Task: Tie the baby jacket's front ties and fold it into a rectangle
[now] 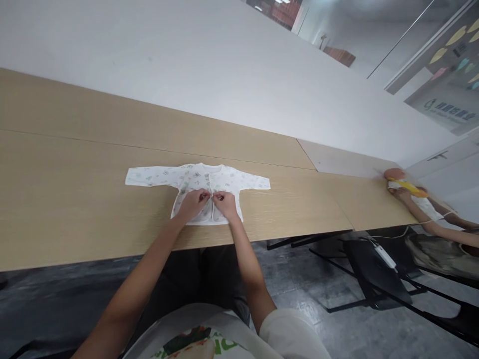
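A small white baby shirt (198, 175) with a scattered print lies spread on the wooden table, its sleeves stretched out to both sides. My left hand (194, 203) pinches the shirt's front edge near the middle of its opening. Just beside it, my right hand (225, 203) pinches the other edge of the same opening. The fingertips of both hands are close together, and whatever small fastener may be between them is too small to make out. Below the hands, the shirt's front hangs slightly parted.
The long wooden table (75, 199) runs along a white wall (187, 60). At the far right another person's hands hold a doll (396, 174) in yellow and white clothing. Black folding chairs (374, 269) stand below, one with a white power strip (385, 257) on it.
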Action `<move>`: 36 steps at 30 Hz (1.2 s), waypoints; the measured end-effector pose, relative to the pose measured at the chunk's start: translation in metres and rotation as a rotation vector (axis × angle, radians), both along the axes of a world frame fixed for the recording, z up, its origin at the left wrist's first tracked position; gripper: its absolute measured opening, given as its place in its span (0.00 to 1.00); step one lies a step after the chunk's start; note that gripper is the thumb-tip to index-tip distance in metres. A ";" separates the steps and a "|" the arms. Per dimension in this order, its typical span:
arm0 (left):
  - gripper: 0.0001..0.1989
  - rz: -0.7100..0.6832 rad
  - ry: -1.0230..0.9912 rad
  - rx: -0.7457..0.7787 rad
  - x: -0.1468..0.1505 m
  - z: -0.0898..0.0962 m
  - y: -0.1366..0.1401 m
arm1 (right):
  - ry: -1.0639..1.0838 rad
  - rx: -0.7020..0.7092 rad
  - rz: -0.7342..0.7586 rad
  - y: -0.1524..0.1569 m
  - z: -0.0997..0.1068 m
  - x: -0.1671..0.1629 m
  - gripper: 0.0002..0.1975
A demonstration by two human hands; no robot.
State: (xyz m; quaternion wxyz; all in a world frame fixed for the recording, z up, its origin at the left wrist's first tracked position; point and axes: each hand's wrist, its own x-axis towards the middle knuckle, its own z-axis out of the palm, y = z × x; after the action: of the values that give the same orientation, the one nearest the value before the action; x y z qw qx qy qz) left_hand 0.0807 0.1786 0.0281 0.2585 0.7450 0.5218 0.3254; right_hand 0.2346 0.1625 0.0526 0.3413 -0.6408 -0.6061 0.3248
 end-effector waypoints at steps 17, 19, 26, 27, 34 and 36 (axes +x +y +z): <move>0.16 0.051 -0.130 -0.049 0.000 0.007 -0.006 | 0.024 0.034 0.070 0.000 -0.004 0.001 0.06; 0.16 0.050 -0.126 -0.040 0.000 0.007 -0.007 | 0.001 0.055 0.061 0.000 -0.007 0.001 0.04; 0.16 0.052 -0.117 -0.023 0.001 0.009 -0.008 | -0.051 0.060 0.061 0.002 -0.013 0.000 0.02; 0.15 0.052 -0.113 -0.015 0.001 0.009 -0.008 | -0.041 0.056 0.057 0.002 -0.013 0.000 0.01; 0.14 0.067 -0.041 0.015 0.002 0.010 -0.010 | 0.024 0.029 0.072 0.003 -0.010 0.001 0.05; 0.14 0.061 -0.016 0.013 0.002 0.009 -0.009 | 0.038 0.029 0.070 0.003 -0.010 0.002 0.06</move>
State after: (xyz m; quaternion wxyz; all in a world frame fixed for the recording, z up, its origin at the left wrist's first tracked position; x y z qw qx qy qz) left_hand 0.0824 0.1700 0.0367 0.2476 0.7277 0.5402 0.3425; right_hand 0.2364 0.1654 0.0426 0.3507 -0.6078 -0.6263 0.3398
